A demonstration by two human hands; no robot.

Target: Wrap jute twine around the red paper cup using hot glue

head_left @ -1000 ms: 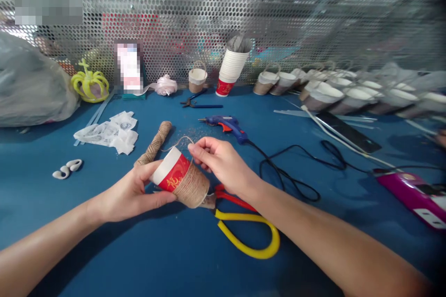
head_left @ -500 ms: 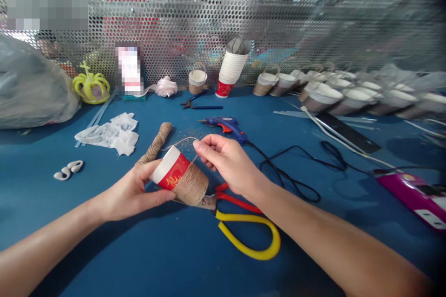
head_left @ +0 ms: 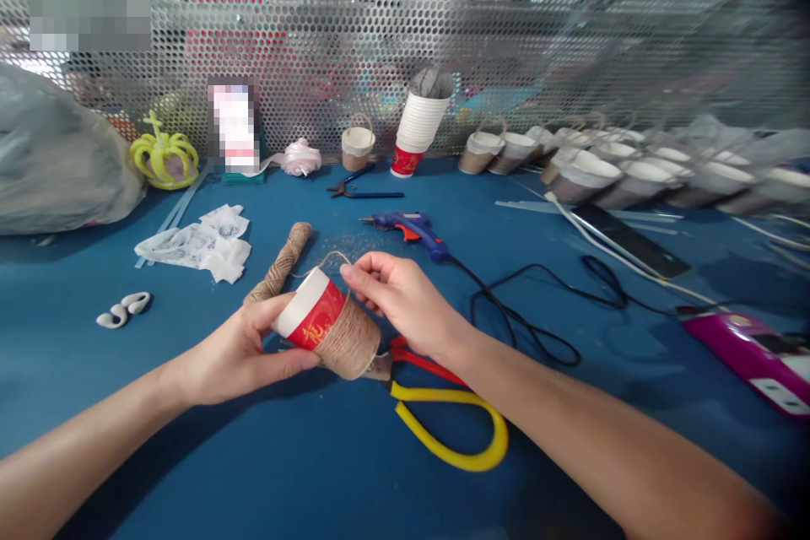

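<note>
Tilted on its side, a red and white paper cup (head_left: 321,312) is held near its rim by my left hand (head_left: 244,354), thumb below and fingers behind. Brown twine (head_left: 349,342) winds in close rows around the cup's base half. My right hand (head_left: 392,295) pinches the loose strand just above the wound part. That strand loops back behind the cup toward a spool of twine (head_left: 286,263) lying on the table. Under the cup and my right wrist lie scissors (head_left: 499,439) with red and yellow handles, their blades partly hidden.
A blue glue gun (head_left: 411,226) with a black cord lies behind my right hand. Pliers (head_left: 364,190), a stack of paper cups (head_left: 418,122) and several wrapped cups (head_left: 585,175) stand or lie farther back. White lace (head_left: 202,243) is at left, a purple power strip (head_left: 747,354) at right.
My right hand has moved slightly left and down, bringing the pinched strand closer to the cup. The cup has turned a little in my left hand.
</note>
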